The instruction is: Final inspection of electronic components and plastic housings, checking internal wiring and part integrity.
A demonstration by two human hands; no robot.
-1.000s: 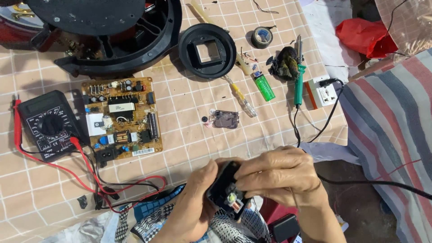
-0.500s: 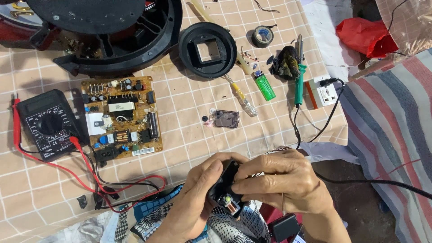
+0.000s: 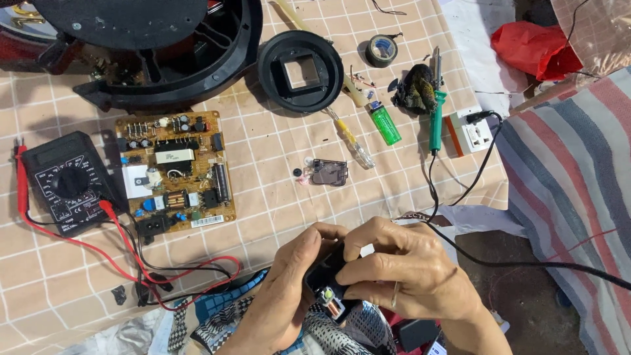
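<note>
Both of my hands grip one small black electronic module (image 3: 327,283) near the table's front edge. My left hand (image 3: 282,296) wraps it from the left, thumb over the top. My right hand (image 3: 407,269) covers it from the right, fingers pressed on its upper face. A small coil and a pale green part show at its lower end. Most of the module is hidden by my fingers.
An orange circuit board (image 3: 176,171) and a black multimeter (image 3: 66,181) with red and black leads lie at left. A black round housing (image 3: 300,69), tape roll (image 3: 381,50), green lighter (image 3: 384,123), green-handled soldering iron (image 3: 436,108), white power socket (image 3: 470,131) and a small tinted cover (image 3: 327,172) sit farther back.
My left thumb has closed farther over the module's top and my right fingers have shifted left across it. The module stays in the same spot.
</note>
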